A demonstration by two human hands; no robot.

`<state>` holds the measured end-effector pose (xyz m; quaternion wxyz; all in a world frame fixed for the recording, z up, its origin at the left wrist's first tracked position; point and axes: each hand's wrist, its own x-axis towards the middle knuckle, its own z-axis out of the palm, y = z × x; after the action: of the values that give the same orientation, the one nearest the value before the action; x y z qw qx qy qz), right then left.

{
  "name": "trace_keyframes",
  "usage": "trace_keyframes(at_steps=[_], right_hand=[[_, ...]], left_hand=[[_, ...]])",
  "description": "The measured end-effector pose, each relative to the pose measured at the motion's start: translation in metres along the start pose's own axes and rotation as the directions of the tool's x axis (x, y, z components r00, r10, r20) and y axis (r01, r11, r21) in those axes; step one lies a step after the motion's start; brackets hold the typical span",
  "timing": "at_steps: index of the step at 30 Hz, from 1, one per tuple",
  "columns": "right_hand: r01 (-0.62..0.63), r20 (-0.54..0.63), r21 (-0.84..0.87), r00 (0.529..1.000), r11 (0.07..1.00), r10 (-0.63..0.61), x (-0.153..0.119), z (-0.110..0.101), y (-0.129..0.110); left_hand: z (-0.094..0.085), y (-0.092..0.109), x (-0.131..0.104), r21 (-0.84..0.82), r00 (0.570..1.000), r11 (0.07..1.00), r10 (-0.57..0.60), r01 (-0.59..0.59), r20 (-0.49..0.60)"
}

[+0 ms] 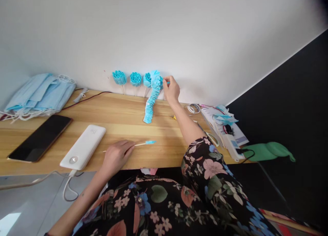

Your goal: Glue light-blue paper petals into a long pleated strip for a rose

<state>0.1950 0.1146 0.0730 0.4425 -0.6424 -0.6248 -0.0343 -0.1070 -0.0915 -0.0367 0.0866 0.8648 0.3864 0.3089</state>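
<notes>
My left hand (118,156) rests near the table's front edge, its fingers closed on a thin wooden stick (140,144) with a small blue tip (150,142) pointing right. Raised by the wall, my right hand (171,89) pinches the edge of blue material at the upper end of a ruffled blue strip (153,95). The strip hangs down with its lower end at the wooden tabletop. Behind and left of it, blue paper flowers (119,77) on sticks lean against the wall; one more is partly hidden behind the strip.
Blue face masks (41,94) are piled at the left, with a black phone (39,138) and a white power bank (83,147) in front. At the right lie tape rolls (193,108), papers (237,135), a white power strip (232,147) and a green object (271,151).
</notes>
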Motion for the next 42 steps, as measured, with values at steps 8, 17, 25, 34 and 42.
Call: trace_keyframes(at_steps=[8,17,25,34,42], right_hand=[[0.201,-0.023,0.169,0.980,0.965,-0.200,-0.036,-0.026,0.000],[0.036,0.108,0.158,0.993,0.987,-0.053,-0.062,-0.024,0.030],[0.283,0.439,-0.063,0.869,0.957,-0.229,-0.074,0.010,0.017],[0.470,0.579,-0.076,0.739,0.880,-0.345,-0.055,0.056,-0.007],[0.067,0.294,0.390,0.936,0.919,-0.193,-0.038,-0.023,-0.027]], left_hand=[[-0.002,0.000,0.001,-0.013,1.000,1.000,0.016,-0.016,-0.004],[0.000,-0.001,0.001,-0.031,1.000,0.999,0.008,-0.009,-0.006],[-0.001,0.000,0.003,0.017,0.995,0.998,-0.058,0.057,0.086],[0.006,0.016,0.035,0.040,0.956,0.995,-0.097,0.089,0.278],[0.015,0.010,0.025,-0.013,0.985,0.999,-0.031,0.033,0.167]])
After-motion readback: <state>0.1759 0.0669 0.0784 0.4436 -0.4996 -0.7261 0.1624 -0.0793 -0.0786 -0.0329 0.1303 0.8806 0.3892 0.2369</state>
